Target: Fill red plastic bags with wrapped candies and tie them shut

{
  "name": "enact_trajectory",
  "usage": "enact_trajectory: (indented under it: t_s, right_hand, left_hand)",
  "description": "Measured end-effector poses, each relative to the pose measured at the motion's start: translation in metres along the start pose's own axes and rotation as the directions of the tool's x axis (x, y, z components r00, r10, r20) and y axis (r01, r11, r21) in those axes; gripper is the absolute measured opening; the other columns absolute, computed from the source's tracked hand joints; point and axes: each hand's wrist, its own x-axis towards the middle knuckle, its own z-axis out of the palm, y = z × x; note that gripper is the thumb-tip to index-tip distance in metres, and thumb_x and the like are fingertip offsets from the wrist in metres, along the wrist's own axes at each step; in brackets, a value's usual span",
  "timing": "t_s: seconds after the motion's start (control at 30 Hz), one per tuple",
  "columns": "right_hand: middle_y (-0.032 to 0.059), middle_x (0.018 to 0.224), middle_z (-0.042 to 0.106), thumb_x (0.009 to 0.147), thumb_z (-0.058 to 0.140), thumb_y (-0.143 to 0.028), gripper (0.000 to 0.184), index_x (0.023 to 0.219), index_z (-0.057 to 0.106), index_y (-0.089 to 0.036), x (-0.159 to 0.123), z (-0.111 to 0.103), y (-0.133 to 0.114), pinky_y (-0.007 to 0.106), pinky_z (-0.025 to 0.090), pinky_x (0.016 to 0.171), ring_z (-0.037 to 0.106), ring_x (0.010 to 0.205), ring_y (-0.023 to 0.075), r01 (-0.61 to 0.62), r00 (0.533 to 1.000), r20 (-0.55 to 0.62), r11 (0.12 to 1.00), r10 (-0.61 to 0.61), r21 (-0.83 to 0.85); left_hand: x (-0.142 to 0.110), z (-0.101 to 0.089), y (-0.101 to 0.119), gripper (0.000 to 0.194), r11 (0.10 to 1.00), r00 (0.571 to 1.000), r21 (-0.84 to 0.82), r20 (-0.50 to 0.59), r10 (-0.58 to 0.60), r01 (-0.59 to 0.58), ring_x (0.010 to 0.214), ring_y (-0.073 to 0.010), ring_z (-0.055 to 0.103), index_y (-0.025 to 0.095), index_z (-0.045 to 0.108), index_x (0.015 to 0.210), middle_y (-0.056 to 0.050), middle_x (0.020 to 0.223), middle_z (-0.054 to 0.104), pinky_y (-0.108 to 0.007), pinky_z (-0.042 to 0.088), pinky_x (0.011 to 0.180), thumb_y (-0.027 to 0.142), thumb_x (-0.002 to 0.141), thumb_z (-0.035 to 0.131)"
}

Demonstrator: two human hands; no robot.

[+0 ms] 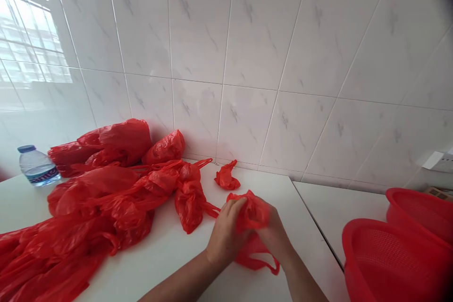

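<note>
Between my two hands is a crumpled red plastic bag, its loop handles hanging down toward the white table. My left hand is closed on the bag's left side, thumb on top. My right hand grips the other side, its fingers partly covered by the thin plastic. A small knotted red bag lies just beyond my hands, near the wall. Left of my left hand sits another bunched red bag, with a handle strip reaching toward my fingers.
A large heap of red plastic bags spreads over the table's left side. Behind it stands a water bottle with a blue cap. Two red plastic baskets are at the right, past a table seam. A tiled wall closes off the back.
</note>
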Motion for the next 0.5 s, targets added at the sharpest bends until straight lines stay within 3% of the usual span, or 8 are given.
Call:
enact_trajectory:
  t_s: [0.1,0.17,0.23,0.3,0.4,0.5]
  right_hand:
    - [-0.0050,0.060,0.051,0.070,0.056,-0.032,0.012,0.066,0.051,-0.022,-0.001,-0.018,-0.014,0.022,0.033,0.048,0.043,0.056,0.0110,-0.068,0.997,0.022,0.977,0.074,-0.200]
    - [-0.0041,0.062,0.056,0.070,0.055,-0.033,0.010,0.068,0.055,-0.023,0.001,-0.037,-0.015,0.023,0.034,0.047,0.048,0.055,0.0121,-0.111,0.993,0.017,0.954,0.120,-0.279]
    - [-0.0018,0.065,0.061,0.069,0.056,-0.034,0.011,0.070,0.058,-0.023,0.002,-0.054,-0.013,0.024,0.035,0.046,0.052,0.054,0.0139,-0.146,0.989,-0.027,0.934,0.145,-0.326]
    - [0.0002,0.065,0.063,0.069,0.057,-0.035,0.014,0.074,0.061,-0.023,0.003,-0.068,-0.013,0.025,0.035,0.044,0.053,0.052,0.0148,-0.203,0.979,-0.091,0.909,0.182,-0.364]
    - [0.0031,0.081,0.066,0.072,0.056,-0.038,0.025,0.092,0.062,-0.025,-0.002,-0.077,-0.024,0.027,0.041,0.049,0.059,0.059,0.0169,-0.266,0.963,-0.169,0.858,0.212,-0.440]
    - [0.0044,0.116,0.059,0.073,0.058,-0.040,0.040,0.111,0.057,-0.028,-0.017,-0.071,-0.048,0.030,0.048,0.068,0.060,0.091,0.0213,-0.134,0.972,-0.234,0.831,0.004,-0.539]
  left_hand:
    - [0.017,-0.019,0.005,0.008,0.912,0.966,-0.322,0.035,-0.257,0.254,0.070,-0.0156,0.058,0.020,0.060,0.081,-0.001,0.075,0.064,-0.027,0.048,0.063,0.016,0.075,0.057]
    - [0.028,-0.035,0.006,0.002,0.768,0.930,-0.548,0.049,-0.364,0.330,0.060,-0.0121,0.055,0.019,0.057,0.074,0.001,0.068,0.060,-0.022,0.044,0.055,0.019,0.073,0.058]
    - [0.037,-0.050,0.005,0.010,0.615,0.892,-0.711,0.038,-0.451,0.341,0.055,-0.0101,0.052,0.018,0.055,0.075,0.003,0.065,0.059,-0.020,0.041,0.051,0.025,0.073,0.061]
    - [0.043,-0.063,0.002,0.015,0.518,0.855,-0.794,0.005,-0.518,0.319,0.051,-0.0088,0.050,0.019,0.053,0.076,0.004,0.062,0.056,-0.019,0.040,0.048,0.029,0.073,0.063]
    - [0.046,-0.070,0.000,0.019,0.499,0.839,-0.806,-0.004,-0.544,0.320,0.050,-0.0080,0.049,0.019,0.051,0.075,0.006,0.061,0.054,-0.019,0.040,0.048,0.028,0.071,0.067]
    - [0.044,-0.063,0.004,0.021,0.513,0.828,-0.769,0.036,-0.560,0.381,0.050,-0.0071,0.046,0.019,0.051,0.075,0.006,0.061,0.054,-0.018,0.037,0.048,0.032,0.072,0.067]
